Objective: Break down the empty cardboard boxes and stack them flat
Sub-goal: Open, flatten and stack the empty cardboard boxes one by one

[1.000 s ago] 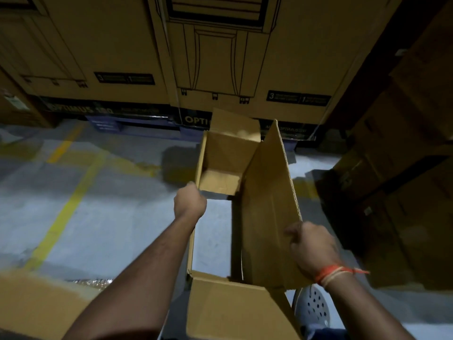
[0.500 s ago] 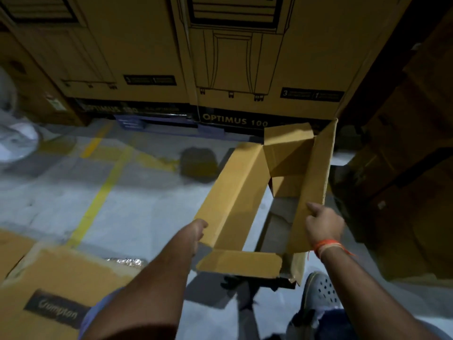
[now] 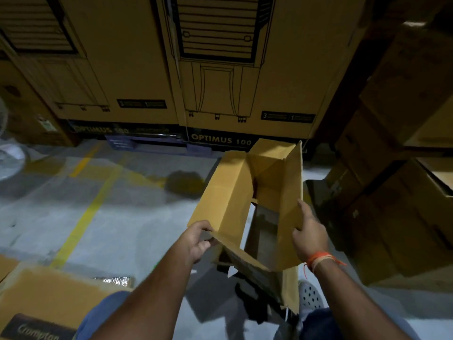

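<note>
box tilted upright, left hand regripped lower corner

The open box is plain tan-yellow cardboard. The big cartons behind are brown with black line drawings and a black band lettered pale "OPTIMUS 100". The floor is grey with yellow painted lines. A wristband is orange and cream. The shoe is grey with dark holes.
</note>
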